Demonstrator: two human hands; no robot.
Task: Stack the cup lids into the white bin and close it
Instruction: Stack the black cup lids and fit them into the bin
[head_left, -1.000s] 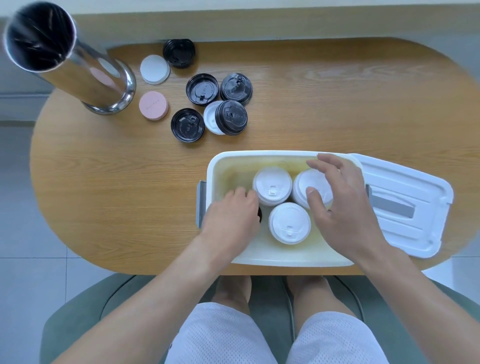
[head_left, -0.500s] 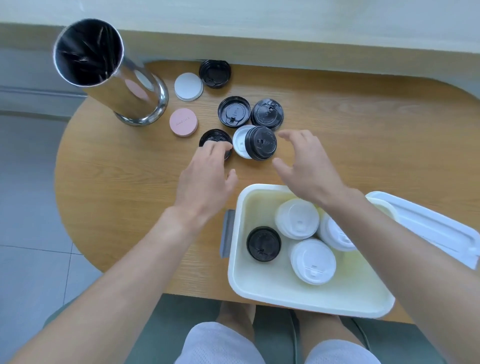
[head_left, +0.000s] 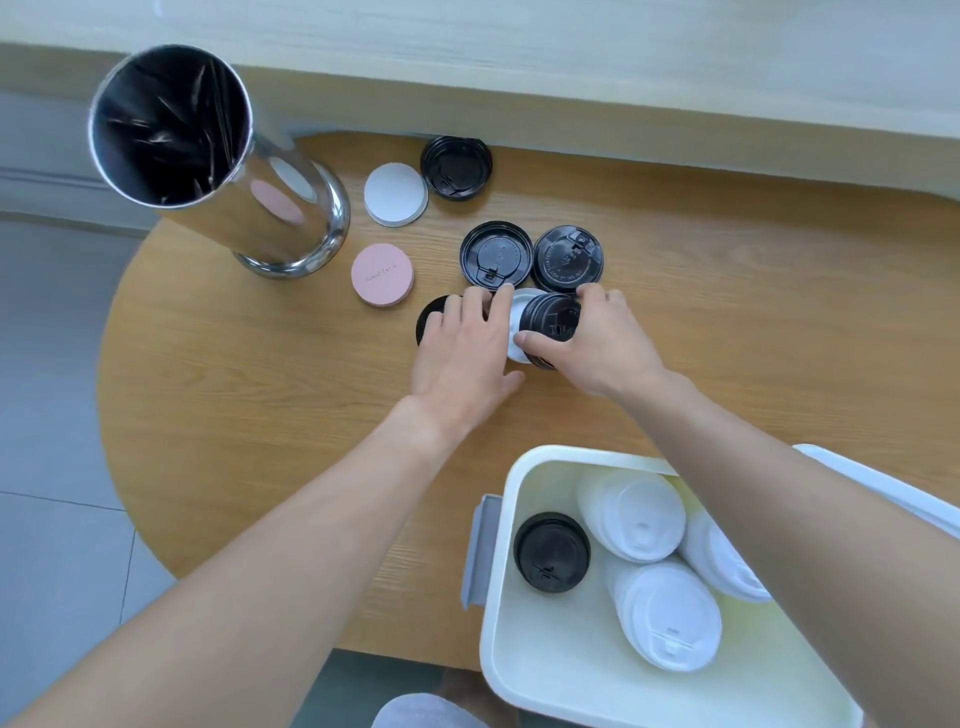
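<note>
- Two hands work near the middle of the tabletop (head_left: 779, 312), beyond the white bin (head_left: 524, 691).
- Right hand (head_left: 597, 338): fingers and thumb curled round a black lid (head_left: 550, 322) that sits partly over a white lid (head_left: 517, 325); it grips the black one from the right side.
- Left hand (head_left: 462, 348): fingers extended and spread, lying flat over another black lid (head_left: 428, 319) just left of that pair; nothing gripped. Its fingertips reach the white lid's left edge.
- Two more black lids lie just behind the hands: one inverted (head_left: 496, 254), one dome-up (head_left: 568, 258), side by side.
- A further black lid (head_left: 456, 167) lies at the tabletop's far edge, with a flat white disc (head_left: 396, 194) just left of it and a pink disc (head_left: 382, 274) nearer.
- White bin stands open at the near right edge of the tabletop, a grey latch (head_left: 480, 551) on its left wall. Inside: one black lid (head_left: 551, 552) at the left and three stacks of white lids (head_left: 631, 514) to its right.
- Bin cover (head_left: 883, 486) lies just right of the bin, largely hidden by the right forearm.
- Steel cylinder (head_left: 208, 156) with a black liner stands at the far left corner.
</note>
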